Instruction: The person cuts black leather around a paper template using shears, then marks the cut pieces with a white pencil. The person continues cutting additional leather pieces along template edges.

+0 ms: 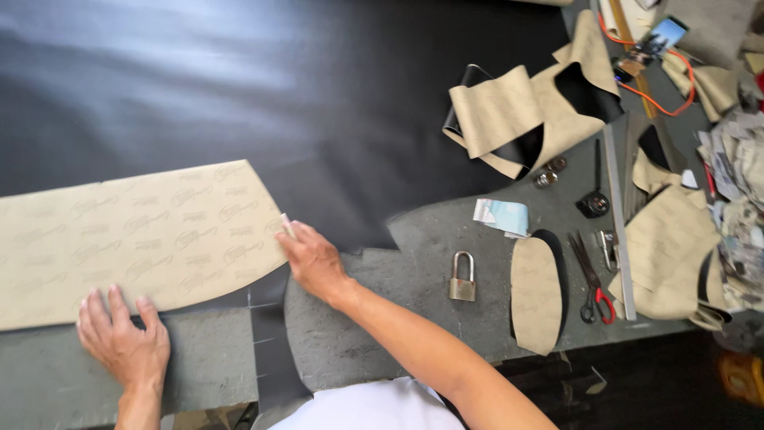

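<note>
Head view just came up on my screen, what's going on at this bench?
A person is working a large beige pattern piece laid over a sheet of black material on a grey table. The left hand presses flat on the pattern's lower edge. The right hand sits at its right edge, pinching a small pale marker against the outline. Off to the right lie a padlock, red-handled scissors and more cut pieces.
</note>
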